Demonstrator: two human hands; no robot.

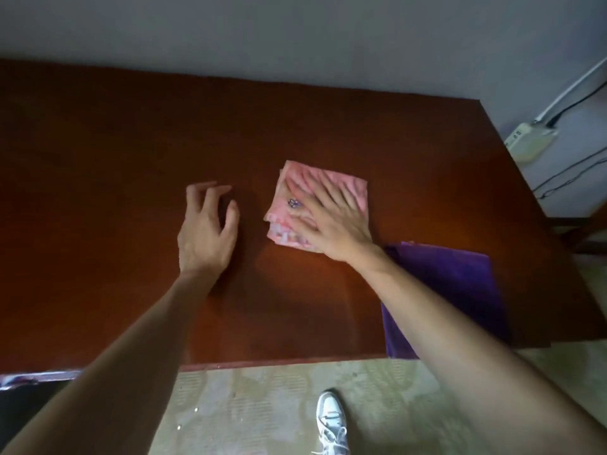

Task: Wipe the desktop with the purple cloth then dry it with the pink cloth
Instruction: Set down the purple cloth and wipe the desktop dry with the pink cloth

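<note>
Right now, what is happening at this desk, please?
A person is drying the reddish-brown wooden desktop. The right hand presses flat on a folded pink cloth near the middle of the desk. The left hand rests beside it with loosely spread fingers and holds nothing. The purple cloth lies set aside at the near right corner, partly under the right forearm.

Home rm: wood desk (131, 159), power strip (528, 141), tiled floor (262, 405).
</note>
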